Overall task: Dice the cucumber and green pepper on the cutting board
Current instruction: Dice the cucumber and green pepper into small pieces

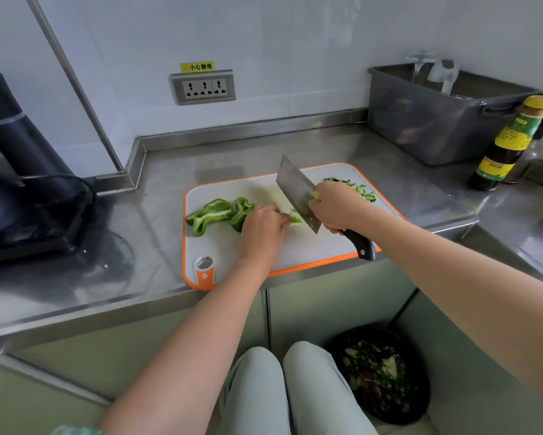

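A white cutting board (307,246) with an orange rim lies on the steel counter. Large green pepper pieces (213,215) lie at its left side. My left hand (262,229) presses down on a strip of pepper (294,218) with curled fingers. My right hand (336,207) grips a cleaver (296,191) by its black handle, the blade standing just right of the left fingertips, its edge at the pepper strip. Diced cucumber (358,188) is heaped at the board's far right corner, partly hidden by my right hand.
A grey plastic tub (436,127) stands at the back right, a dark sauce bottle (508,146) beside it. A black appliance (22,183) with a cable sits at the left. A wall socket (202,86) is behind. A black bin (386,375) of scraps stands on the floor.
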Demonstrator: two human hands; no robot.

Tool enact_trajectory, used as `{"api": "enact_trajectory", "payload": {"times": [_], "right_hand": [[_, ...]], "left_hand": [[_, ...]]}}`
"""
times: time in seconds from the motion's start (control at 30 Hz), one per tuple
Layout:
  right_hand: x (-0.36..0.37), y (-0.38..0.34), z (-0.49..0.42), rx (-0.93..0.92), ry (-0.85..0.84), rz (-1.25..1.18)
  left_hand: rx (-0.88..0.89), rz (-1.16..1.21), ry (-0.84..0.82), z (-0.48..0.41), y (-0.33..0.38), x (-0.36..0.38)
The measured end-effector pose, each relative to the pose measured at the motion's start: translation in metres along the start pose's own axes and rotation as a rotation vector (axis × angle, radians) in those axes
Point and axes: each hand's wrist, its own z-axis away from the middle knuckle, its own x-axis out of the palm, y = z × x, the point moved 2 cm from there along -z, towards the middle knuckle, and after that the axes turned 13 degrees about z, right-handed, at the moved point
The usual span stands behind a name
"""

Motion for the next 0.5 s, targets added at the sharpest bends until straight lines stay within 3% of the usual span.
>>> {"api": "enact_trajectory", "payload": {"times": [0.2, 0.5], "right_hand": [[-0.001, -0.007, 0.004, -0.037, -0.090, 0.105], [0.020, -0.012, -0.006, 0.029, 0.036, -0.017]], "left_hand": [[0.012, 0.019, 0.020, 0.000, 0.001, -0.002], [0.031, 0.013, 0.005, 0.002, 0.003, -0.003]]}}
